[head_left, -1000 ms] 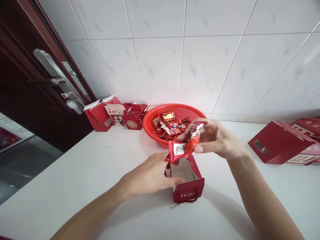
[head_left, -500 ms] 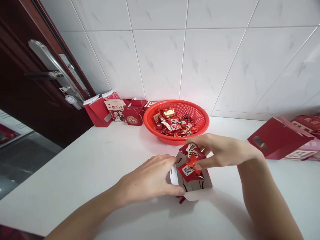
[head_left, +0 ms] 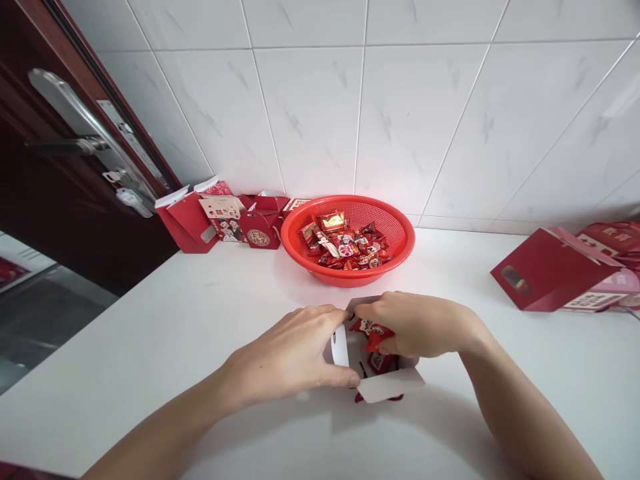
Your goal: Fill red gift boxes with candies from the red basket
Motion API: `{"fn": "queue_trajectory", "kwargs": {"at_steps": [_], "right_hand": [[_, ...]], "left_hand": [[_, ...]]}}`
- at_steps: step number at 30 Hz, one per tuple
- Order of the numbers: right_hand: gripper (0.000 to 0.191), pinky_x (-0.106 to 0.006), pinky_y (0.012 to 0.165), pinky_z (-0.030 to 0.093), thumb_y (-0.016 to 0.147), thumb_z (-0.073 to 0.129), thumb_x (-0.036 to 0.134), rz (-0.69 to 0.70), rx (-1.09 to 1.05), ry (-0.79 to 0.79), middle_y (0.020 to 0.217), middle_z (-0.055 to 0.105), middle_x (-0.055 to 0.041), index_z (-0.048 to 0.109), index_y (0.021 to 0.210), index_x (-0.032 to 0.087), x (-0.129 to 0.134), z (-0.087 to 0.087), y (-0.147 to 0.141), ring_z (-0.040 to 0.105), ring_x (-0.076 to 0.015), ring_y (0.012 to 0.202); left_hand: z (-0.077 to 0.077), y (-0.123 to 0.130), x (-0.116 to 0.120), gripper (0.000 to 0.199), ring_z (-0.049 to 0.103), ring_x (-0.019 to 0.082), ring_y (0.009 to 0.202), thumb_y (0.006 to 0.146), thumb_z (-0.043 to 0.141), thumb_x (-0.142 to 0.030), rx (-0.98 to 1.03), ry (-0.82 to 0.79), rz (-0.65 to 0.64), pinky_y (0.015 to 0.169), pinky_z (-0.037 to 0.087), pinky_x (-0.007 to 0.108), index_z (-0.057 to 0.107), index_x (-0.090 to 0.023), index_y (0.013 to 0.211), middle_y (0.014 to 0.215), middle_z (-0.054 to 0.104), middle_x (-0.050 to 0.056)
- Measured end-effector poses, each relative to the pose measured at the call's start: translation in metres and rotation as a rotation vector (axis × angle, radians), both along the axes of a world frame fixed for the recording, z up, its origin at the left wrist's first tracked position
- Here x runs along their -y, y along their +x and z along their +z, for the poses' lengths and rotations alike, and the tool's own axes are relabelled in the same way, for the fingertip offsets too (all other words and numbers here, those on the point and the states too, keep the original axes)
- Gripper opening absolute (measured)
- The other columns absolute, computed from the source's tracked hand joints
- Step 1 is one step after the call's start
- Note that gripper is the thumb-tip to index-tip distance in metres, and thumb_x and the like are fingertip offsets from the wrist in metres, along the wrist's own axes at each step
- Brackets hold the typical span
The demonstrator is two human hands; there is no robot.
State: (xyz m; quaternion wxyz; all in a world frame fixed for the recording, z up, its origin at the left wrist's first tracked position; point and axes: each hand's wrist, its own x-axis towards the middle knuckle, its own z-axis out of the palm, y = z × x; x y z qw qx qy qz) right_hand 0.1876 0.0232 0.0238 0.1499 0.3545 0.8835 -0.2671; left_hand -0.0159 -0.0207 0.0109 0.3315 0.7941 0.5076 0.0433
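An open gift box [head_left: 393, 385], pale inside with its flaps up, stands on the white table in front of me. My left hand [head_left: 295, 353] grips the box's left side, thumb at the near corner and fingers along the far edge. Reaching down into the box, my right hand [head_left: 420, 325] has its fingers closed on red-wrapped candies [head_left: 374, 337], which sit inside the box walls. The fingertips are partly hidden. Beyond the box is a red plastic basket [head_left: 400, 257] holding many wrapped candies [head_left: 345, 245].
Several red gift boxes [head_left: 263, 223] line the wall at the back left, beside a dark door with a metal handle [head_left: 95, 127]. At the right lie a red box [head_left: 555, 270] and more red packaging [head_left: 613, 237]. White tiles [head_left: 425, 120] rise behind the table.
My right hand has gone down into the box with the candies, which were above its opening before. My left hand keeps its hold on the box. The view has shifted slightly.
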Motion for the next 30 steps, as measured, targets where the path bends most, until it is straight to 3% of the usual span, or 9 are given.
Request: {"fn": "queue_trajectory", "kwargs": {"at_steps": [3, 9, 17, 20, 25, 30], "right_hand": [[0.025, -0.027, 0.051, 0.032, 0.085, 0.056, 0.010, -0.045, 0.012, 0.038, 0.081, 0.064, -0.0015, 0.059, 0.107, 0.021, -0.003, -0.001, 0.001, 0.055, -0.0170, 0.067], [0.017, -0.027, 0.053, 0.032, 0.078, 0.072, 0.025, 0.066, -0.044, 0.054, 0.108, 0.067, -0.0027, 0.063, 0.091, 0.020, -0.007, -0.008, -0.004, 0.054, -0.0138, 0.069], [0.012, -0.028, 0.053, 0.030, 0.081, 0.064, 0.019, 0.042, -0.072, 0.093, 0.087, 0.065, -0.0007, 0.053, 0.077, 0.019, -0.010, -0.013, -0.007, 0.047, -0.0118, 0.061], [0.005, -0.028, 0.054, 0.030, 0.085, 0.057, 0.015, 0.014, -0.085, 0.108, 0.083, 0.065, -0.0010, 0.056, 0.085, 0.020, -0.011, -0.012, -0.004, 0.050, -0.0138, 0.064], [0.012, -0.028, 0.058, 0.033, 0.090, 0.051, 0.012, -0.008, -0.098, 0.141, 0.090, 0.070, -0.0039, 0.059, 0.087, 0.020, -0.010, -0.011, 0.000, 0.057, -0.0166, 0.070], [0.025, -0.028, 0.061, 0.034, 0.083, 0.054, 0.005, -0.002, -0.077, 0.201, 0.099, 0.073, -0.0055, 0.065, 0.099, 0.021, -0.008, -0.014, -0.004, 0.064, -0.0203, 0.080]], "left_hand": [[-0.002, -0.001, -0.002, 0.029, 0.067, 0.027, 0.092, 0.076, 0.074, -0.047, 0.010, 0.001, 0.003, 0.066, 0.043, 0.030, 0.066, -0.025, 0.093, 0.097, 0.072, 0.001], [-0.006, -0.003, -0.005, 0.036, 0.068, 0.029, 0.097, 0.074, 0.077, -0.048, 0.024, 0.018, 0.013, 0.071, 0.047, 0.031, 0.070, -0.025, 0.100, 0.100, 0.073, 0.003], [-0.006, -0.003, -0.005, 0.037, 0.069, 0.030, 0.099, 0.075, 0.076, -0.046, 0.065, 0.034, -0.010, 0.077, 0.050, 0.032, 0.072, -0.026, 0.106, 0.105, 0.075, 0.004], [-0.005, -0.003, -0.005, 0.035, 0.070, 0.030, 0.098, 0.076, 0.075, -0.047, 0.072, 0.037, -0.016, 0.076, 0.050, 0.032, 0.072, -0.026, 0.104, 0.104, 0.076, 0.004], [-0.004, -0.003, -0.007, 0.033, 0.070, 0.030, 0.098, 0.077, 0.074, -0.048, 0.079, 0.041, -0.021, 0.074, 0.050, 0.032, 0.072, -0.026, 0.101, 0.104, 0.076, 0.004], [-0.006, -0.004, -0.010, 0.034, 0.069, 0.029, 0.103, 0.077, 0.075, -0.046, 0.078, 0.039, -0.028, 0.080, 0.050, 0.032, 0.071, -0.026, 0.104, 0.111, 0.075, 0.002]]}}
